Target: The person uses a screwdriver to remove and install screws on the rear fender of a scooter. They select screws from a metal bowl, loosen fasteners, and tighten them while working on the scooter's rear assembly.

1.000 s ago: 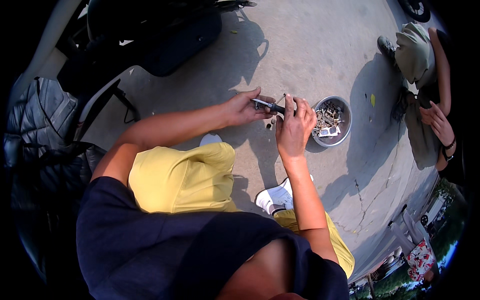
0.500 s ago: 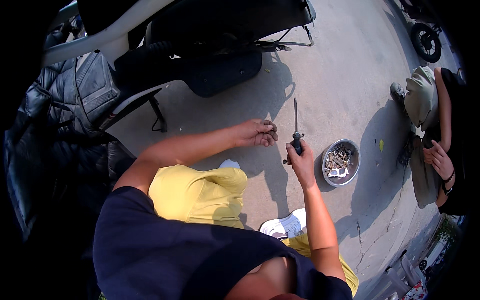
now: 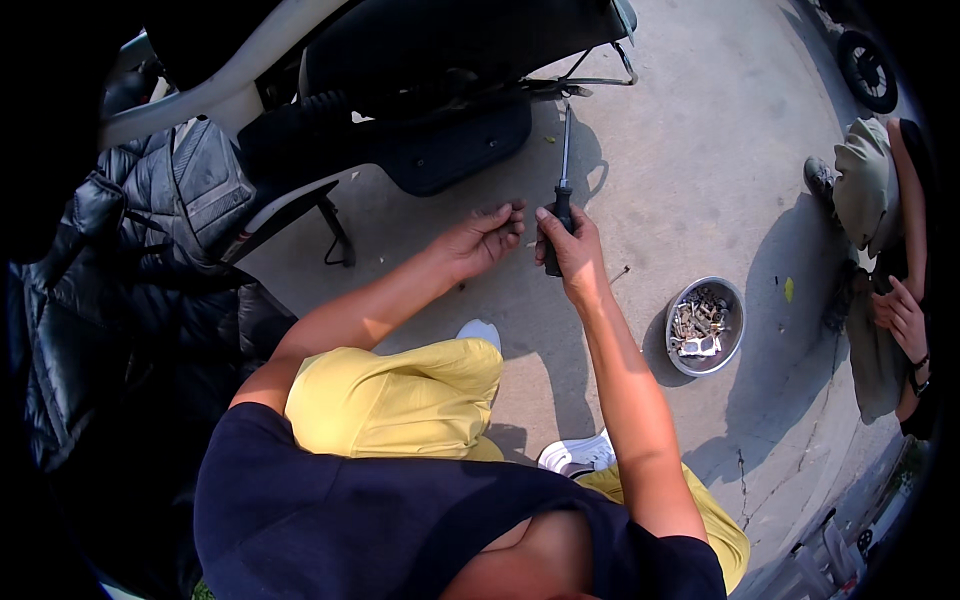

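My right hand is wrapped round the black handle of a screwdriver. Its bare metal shaft points away from me, and the tip appears near the underside of the dark scooter; I cannot tell whether they touch. Just left of the handle is my left hand, fingers curled in and thumb against them. Whatever it may hold is hidden or too small to name. On the ground right of my right hand lies a small dark screw-like piece.
A metal bowl of small metal parts stands on the concrete to my right. Beyond it another person sits or crouches, hands together. A dark quilted cover hangs on the scooter at left. A wheel shows far right.
My right hand has carried the screwdriver forward and left, up toward the scooter. My left hand has shifted a little forward and left. The whole view has shifted slightly.
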Demonstrator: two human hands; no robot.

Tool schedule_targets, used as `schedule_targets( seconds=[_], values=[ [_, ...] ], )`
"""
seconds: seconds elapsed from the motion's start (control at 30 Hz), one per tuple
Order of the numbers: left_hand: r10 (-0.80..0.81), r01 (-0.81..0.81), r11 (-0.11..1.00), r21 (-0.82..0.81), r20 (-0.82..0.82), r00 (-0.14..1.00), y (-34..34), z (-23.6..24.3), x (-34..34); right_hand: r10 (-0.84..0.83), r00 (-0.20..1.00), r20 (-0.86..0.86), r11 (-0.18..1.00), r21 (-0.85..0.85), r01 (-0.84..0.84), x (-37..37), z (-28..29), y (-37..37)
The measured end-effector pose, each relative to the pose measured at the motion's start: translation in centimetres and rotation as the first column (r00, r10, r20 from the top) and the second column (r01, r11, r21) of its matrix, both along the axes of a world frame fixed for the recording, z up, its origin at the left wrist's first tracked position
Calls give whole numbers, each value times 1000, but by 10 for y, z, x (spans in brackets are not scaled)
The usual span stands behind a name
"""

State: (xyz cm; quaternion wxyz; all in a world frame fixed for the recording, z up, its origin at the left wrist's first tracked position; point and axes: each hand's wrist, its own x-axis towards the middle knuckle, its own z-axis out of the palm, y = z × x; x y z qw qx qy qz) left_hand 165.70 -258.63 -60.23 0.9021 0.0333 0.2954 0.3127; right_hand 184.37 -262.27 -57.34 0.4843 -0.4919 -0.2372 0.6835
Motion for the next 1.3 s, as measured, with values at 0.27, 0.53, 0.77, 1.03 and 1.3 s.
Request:
schedule_targets(
  seconds=[0.27,0.53,0.77,1.03,1.3],
  values=[
    [63,-64,998,-15,-66,996,5,10,0,312,879,360,949,-81,-303,11,-6,-64],
    [114,-120,989,-86,-80,990,12,-4,2,337,705,624,921,-63,-385,14,-3,-74],
    [47,-38,997,73,-125,991,17,-1,5,430,764,481,900,-160,-406,21,7,-72],
    [-2,60,968,242,-231,973,23,6,3,477,804,354,878,-222,-423,33,27,-62],
    [7,65,948,311,-225,974,24,14,12,288,761,-581,854,-204,-479,44,10,-64]
  ],
)
